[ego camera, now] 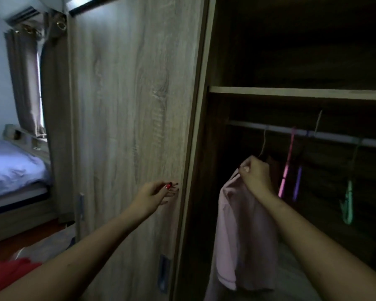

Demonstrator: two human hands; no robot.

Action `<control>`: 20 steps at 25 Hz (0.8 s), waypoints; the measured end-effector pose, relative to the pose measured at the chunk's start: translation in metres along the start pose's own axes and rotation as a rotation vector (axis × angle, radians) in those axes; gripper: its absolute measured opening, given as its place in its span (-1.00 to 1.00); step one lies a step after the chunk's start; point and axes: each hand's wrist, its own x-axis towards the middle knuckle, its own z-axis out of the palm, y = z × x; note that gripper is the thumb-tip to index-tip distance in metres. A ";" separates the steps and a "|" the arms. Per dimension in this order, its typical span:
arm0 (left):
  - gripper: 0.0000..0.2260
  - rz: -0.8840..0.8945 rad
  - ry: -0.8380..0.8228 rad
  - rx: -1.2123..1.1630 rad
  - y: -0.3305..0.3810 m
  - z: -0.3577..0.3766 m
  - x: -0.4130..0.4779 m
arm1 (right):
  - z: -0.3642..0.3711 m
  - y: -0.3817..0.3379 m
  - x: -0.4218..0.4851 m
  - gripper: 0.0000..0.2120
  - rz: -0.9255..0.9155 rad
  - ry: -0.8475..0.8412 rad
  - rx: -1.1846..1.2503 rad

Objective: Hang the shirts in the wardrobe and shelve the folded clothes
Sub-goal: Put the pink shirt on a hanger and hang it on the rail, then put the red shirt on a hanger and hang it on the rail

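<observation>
A pale pink shirt hangs down inside the open wardrobe, on a thin hanger whose hook reaches up to the metal rail. My right hand is closed on the shirt's top at the hanger. My left hand rests with fingers spread on the edge of the wooden sliding door, holding nothing. Empty hangers hang from the rail: a pink one, a purple one and a green one. A wooden shelf runs above the rail.
A bed with pale blue bedding stands at the left under a curtained window. An air conditioner is mounted top left. Red cloth lies at the bottom left, with pale fabric on the floor.
</observation>
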 end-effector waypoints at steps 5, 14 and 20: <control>-0.76 -0.111 0.090 0.046 -0.017 -0.052 -0.016 | 0.057 -0.074 -0.058 -0.87 -0.350 -0.028 0.250; -0.82 -0.412 0.548 0.623 -0.125 -0.277 -0.175 | 0.268 -0.201 -0.192 -0.87 -0.513 -0.675 0.395; -0.73 -0.744 0.653 0.864 -0.209 -0.376 -0.259 | 0.407 -0.262 -0.271 -0.87 -0.409 -0.936 0.360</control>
